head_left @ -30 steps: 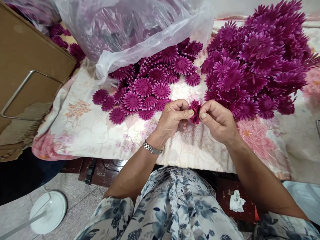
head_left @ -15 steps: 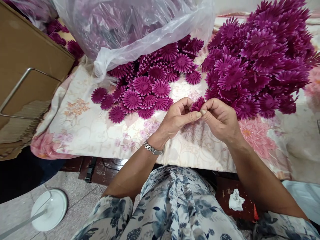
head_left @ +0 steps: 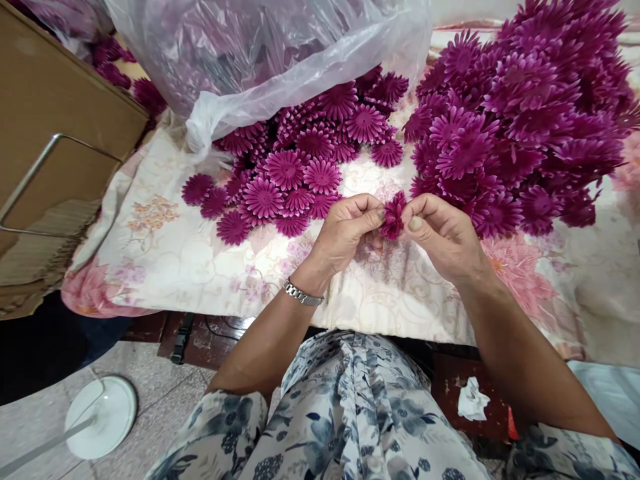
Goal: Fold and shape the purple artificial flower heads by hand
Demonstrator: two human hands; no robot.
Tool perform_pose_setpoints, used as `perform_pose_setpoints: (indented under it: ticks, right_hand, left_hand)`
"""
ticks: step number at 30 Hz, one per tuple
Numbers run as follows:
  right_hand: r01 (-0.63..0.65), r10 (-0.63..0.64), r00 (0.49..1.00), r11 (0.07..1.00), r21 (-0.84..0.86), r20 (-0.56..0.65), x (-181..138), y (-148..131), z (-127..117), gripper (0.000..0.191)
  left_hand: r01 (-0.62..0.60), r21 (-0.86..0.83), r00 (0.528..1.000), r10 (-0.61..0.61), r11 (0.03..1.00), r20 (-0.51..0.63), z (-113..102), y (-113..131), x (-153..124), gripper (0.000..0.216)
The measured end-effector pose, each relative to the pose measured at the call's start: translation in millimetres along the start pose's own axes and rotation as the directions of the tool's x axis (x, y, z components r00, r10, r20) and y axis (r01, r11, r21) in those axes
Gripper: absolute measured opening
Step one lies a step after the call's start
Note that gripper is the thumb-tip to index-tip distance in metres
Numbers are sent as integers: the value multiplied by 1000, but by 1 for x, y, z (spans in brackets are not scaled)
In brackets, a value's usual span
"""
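Observation:
My left hand [head_left: 350,233] and my right hand [head_left: 440,233] meet over the floral cloth [head_left: 165,247], both pinched on one small purple plastic flower [head_left: 393,215] between thumbs and forefingers. A watch sits on my left wrist. Just beyond my left hand lies a spread of flat purple flower pieces [head_left: 300,167]. Behind my right hand rises a heap of fuller purple flowers [head_left: 520,107].
A clear plastic bag [head_left: 260,60] of purple pieces slumps at the back. A brown cardboard box with a metal handle [head_left: 55,140] stands at the left. A white round fan base [head_left: 100,417] rests on the floor; a crumpled tissue [head_left: 473,400] lies under the table.
My thumbs pressed together over the flower half a second ago and have parted again, showing more of it. Both hands stay in the same spot.

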State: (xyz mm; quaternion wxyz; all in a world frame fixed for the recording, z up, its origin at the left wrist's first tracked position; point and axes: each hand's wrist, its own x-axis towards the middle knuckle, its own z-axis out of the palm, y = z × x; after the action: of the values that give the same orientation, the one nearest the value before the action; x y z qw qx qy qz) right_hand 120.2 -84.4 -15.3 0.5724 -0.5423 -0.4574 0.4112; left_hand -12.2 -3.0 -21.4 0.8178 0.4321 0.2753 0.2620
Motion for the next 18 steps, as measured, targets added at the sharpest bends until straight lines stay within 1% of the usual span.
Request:
perform_pose_setpoints:
  ticks: [3,8,12,15,18]
  right_hand:
    - [-14,14,1000,1000,20,-6,0,0,2,31]
    - [-30,28,999,999,-29,-43,0,1,0,22]
    - [-44,44,998,999,-8,-45,-1,2,-2,15]
    - [-50,47,996,998,-29,-82,-1,2,-3,11]
    - [-55,51,995,998,-43,-90,-1,2,-3,9]
  left_hand:
    - [-6,1,1000,6,1000,-4,0,0,0,27]
    - [21,18,1000,-21,1000,2,0,0,1,30]
    - [37,18,999,-38,999,32,1,1,-2,31]
    - [-16,71,997,11,997,75,2,0,-3,31]
    - [-60,116,995,51,991,81,2,-2,-3,35]
